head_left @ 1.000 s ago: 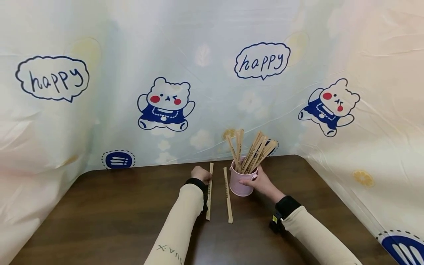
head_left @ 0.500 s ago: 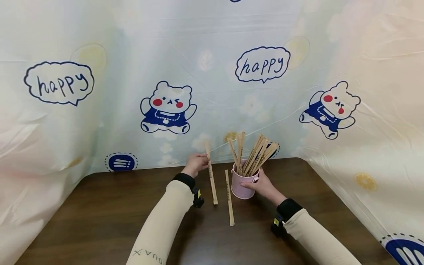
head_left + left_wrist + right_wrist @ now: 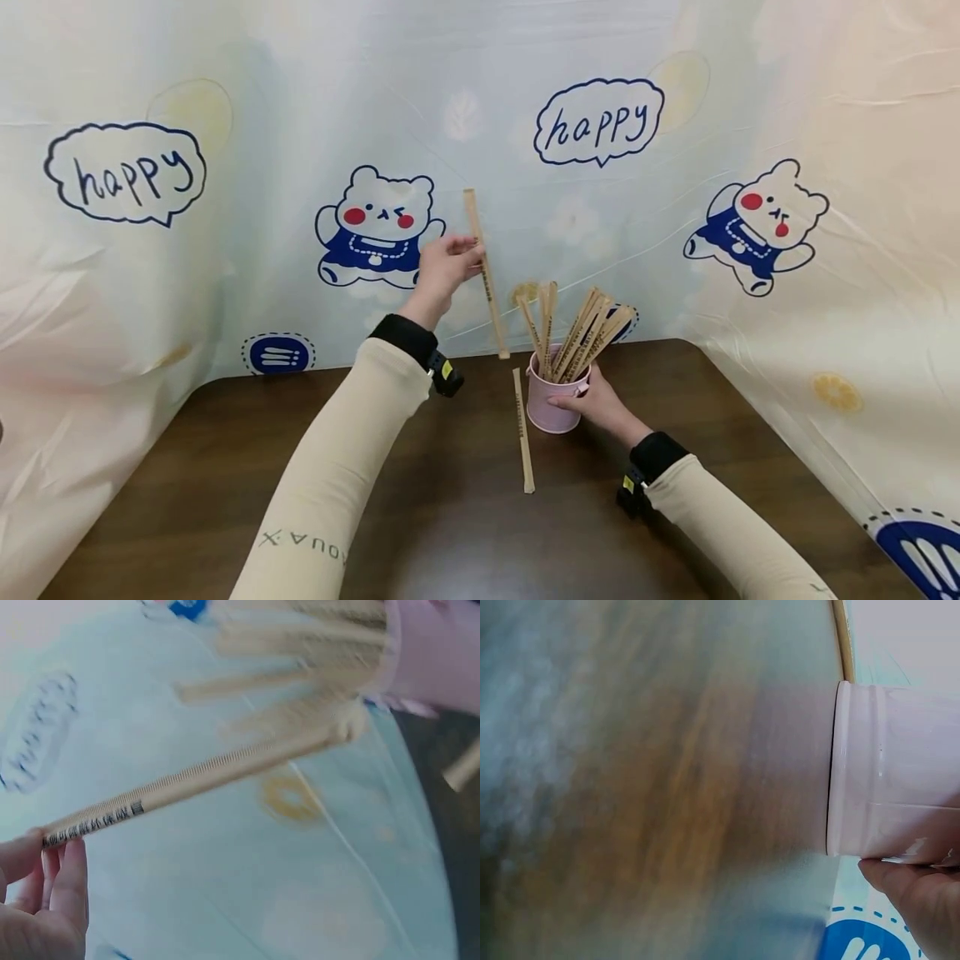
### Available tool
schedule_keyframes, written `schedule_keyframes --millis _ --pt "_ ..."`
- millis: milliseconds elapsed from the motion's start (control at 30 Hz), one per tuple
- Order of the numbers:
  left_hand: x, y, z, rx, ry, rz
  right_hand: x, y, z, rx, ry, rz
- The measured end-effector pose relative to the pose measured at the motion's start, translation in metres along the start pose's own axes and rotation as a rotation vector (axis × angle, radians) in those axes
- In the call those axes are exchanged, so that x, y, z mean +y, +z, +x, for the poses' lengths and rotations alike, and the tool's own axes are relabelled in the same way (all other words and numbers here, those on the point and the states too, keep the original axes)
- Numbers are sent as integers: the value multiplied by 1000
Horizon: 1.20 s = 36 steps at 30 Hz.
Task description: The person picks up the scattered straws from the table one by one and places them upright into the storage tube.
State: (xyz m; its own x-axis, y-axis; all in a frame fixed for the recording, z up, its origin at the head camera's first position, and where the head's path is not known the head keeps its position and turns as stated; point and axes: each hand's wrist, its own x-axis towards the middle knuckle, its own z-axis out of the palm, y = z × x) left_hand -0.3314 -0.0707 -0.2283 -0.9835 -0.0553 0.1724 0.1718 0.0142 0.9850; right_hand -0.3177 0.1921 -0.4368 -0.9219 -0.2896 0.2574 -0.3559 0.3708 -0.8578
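Observation:
My left hand point(image 3: 447, 268) pinches a paper-wrapped straw point(image 3: 491, 293) between thumb and fingers. It holds the straw up above the table's far edge, tilted, lower end to the right. In the left wrist view the straw point(image 3: 187, 778) shows dark printed characters by the fingertips point(image 3: 73, 859). My right hand point(image 3: 602, 410) grips the side of a small pink bucket point(image 3: 550, 412) standing on the table. Several wrapped straws point(image 3: 581, 337) stick up from the bucket, fanned out. Another wrapped straw point(image 3: 522, 437) lies on the table left of it. The right wrist view shows the thumb against the bucket point(image 3: 911, 765).
The dark wooden table point(image 3: 420, 500) has rounded far corners. Behind and beside it hangs a pale printed curtain point(image 3: 285, 100) with bears and "happy" bubbles. Both forearms, in light sleeves, reach in from the front.
My left hand has picked the straw up off the table, raised it and brought it upright, leaning slightly. My right hand has stayed on the bucket.

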Motion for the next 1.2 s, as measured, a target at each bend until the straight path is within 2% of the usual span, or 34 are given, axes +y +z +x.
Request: schedule_keyframes --millis 67,167,367,467,700,833,1000,1100,1200 --pt "11 12 -3 -17 58 -7 -1 -2 2 6 6 -12" --pt "18 29 -9 -53 122 3 -2 -3 2 7 3 -12" --pt "9 54 -18 -101 180 28 0 -5 2 -4 -21 7" --pt "-3 63 -18 -109 201 47 1 -5 1 3 -20 9" --pt "-45 79 -22 -162 238 145 0 -1 -1 5 -8 2" --pt "-65 82 -26 -167 250 199 1 -1 -3 -1 -11 2" --pt "-80 83 -25 -174 254 234 1 -2 0 -2 -30 1" --pt "-92 84 -24 -183 248 311 1 -1 1 3 -23 -4" --pt "-105 85 -24 -191 216 386 2 -1 0 1 -4 -12"
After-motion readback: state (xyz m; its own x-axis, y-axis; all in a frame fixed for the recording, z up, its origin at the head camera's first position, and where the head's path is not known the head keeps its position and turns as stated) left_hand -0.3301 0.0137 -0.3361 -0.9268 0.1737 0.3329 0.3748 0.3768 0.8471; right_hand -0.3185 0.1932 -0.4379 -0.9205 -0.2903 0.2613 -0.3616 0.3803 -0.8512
